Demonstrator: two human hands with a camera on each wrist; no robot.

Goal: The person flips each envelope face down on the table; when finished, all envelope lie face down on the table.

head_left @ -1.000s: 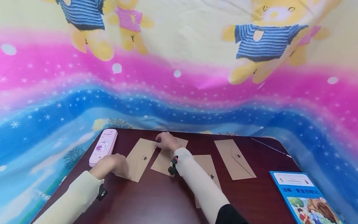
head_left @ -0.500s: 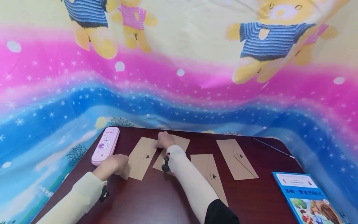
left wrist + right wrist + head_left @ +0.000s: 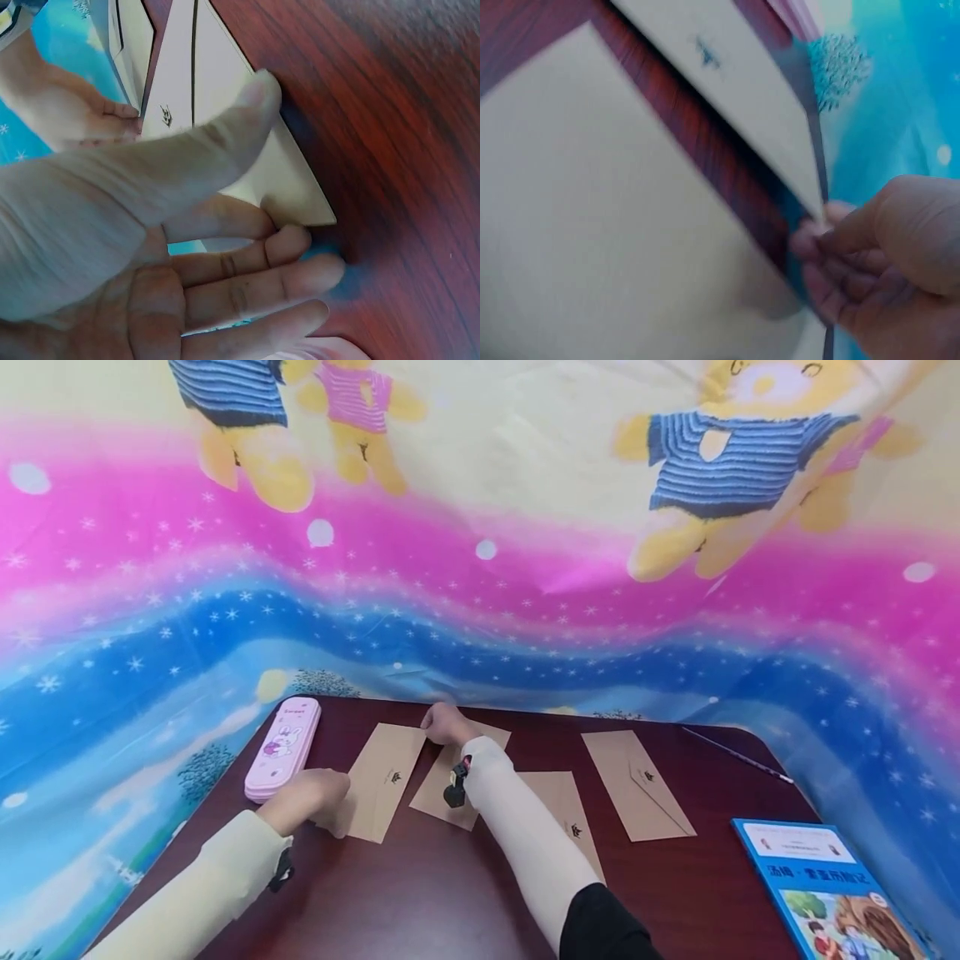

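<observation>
The leftmost brown paper envelope (image 3: 382, 785), printed with a small crown, lies between both hands. My right hand (image 3: 448, 724) pinches its far right corner between thumb and fingers. In the right wrist view, a dark shadow runs under that envelope's (image 3: 727, 82) long edge. My left hand (image 3: 315, 797) is at the near left corner, thumb over the paper and fingers loosely extended. The left wrist view shows the thumb (image 3: 255, 97) in front of the envelope (image 3: 292, 176) and the fingertips beside its corner. A second envelope (image 3: 442, 793) lies beneath my right wrist.
A pink pencil case (image 3: 281, 747) stands left of the envelopes. Right of my forearm lie two more envelopes, one partly covered by the sleeve and one (image 3: 637, 785) fully visible. A thin pencil (image 3: 735, 754) and a blue book (image 3: 817, 877) are on the right. A printed curtain (image 3: 480, 610) hangs behind the table.
My right hand's fingers have come together on the left envelope's far corner. My left hand has shifted slightly at the near corner. The head view has moved a little; the envelopes stay about where they were.
</observation>
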